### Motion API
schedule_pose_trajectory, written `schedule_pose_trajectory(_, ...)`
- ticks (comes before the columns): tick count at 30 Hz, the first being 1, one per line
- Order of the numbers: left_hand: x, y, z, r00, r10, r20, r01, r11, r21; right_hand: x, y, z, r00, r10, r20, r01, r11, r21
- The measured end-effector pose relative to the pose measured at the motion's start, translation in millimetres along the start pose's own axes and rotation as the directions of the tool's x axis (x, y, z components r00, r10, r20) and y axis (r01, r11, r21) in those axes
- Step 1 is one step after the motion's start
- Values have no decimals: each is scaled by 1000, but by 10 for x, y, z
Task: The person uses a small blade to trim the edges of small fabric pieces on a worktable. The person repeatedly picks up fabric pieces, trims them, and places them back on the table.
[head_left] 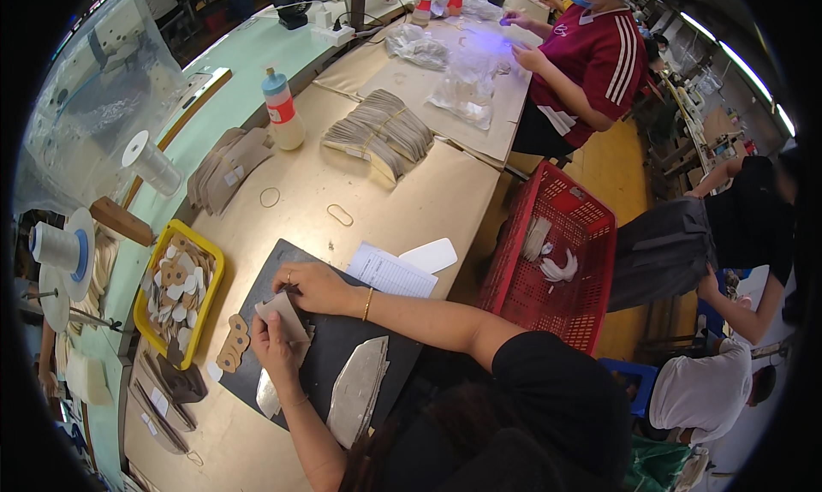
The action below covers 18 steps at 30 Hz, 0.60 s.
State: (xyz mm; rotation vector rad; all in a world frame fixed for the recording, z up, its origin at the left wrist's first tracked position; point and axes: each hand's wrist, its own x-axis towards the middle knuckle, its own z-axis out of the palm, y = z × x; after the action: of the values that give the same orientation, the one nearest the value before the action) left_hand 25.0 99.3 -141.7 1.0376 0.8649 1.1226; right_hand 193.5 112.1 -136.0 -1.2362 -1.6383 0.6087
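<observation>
Between thumb and fingers, my left hand (276, 348) holds a small beige flat piece (286, 312), tilted above a dark grey mat (330, 359). My right hand (320, 290) is closed at the far edge of that piece, its fingertips pinched beside something small and dark that I cannot make out. More light pieces lie partly hidden under the hands. Nearer me on the mat rests a stack of greyish curved pieces (358, 385). Brown cut pieces with holes (233, 345) sit at the mat's left edge. A printed sheet (390, 272) and a white rounded card (431, 255) lie beyond my right wrist.
A yellow basket (218, 278) of scraps stands left. Bundled pieces (377, 131), a grey-brown stack (227, 171) and a blue-topped bottle (282, 115) are farther back. A red crate (505, 278) stands right of the table. Other people work at the far end and right.
</observation>
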Motion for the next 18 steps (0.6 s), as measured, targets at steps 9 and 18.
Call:
schedule_pose_trajectory(9, -6, 9, -5, 1000, -14, -7, 14, 1000, 1, 6, -15, -11, 1000, 9, 13, -8, 1000, -10)
schedule_pose_trajectory(18, -13, 27, 20, 1000, -6, -26, 7, 999, 48, 10, -17, -6, 1000, 22, 12, -22, 1000, 0)
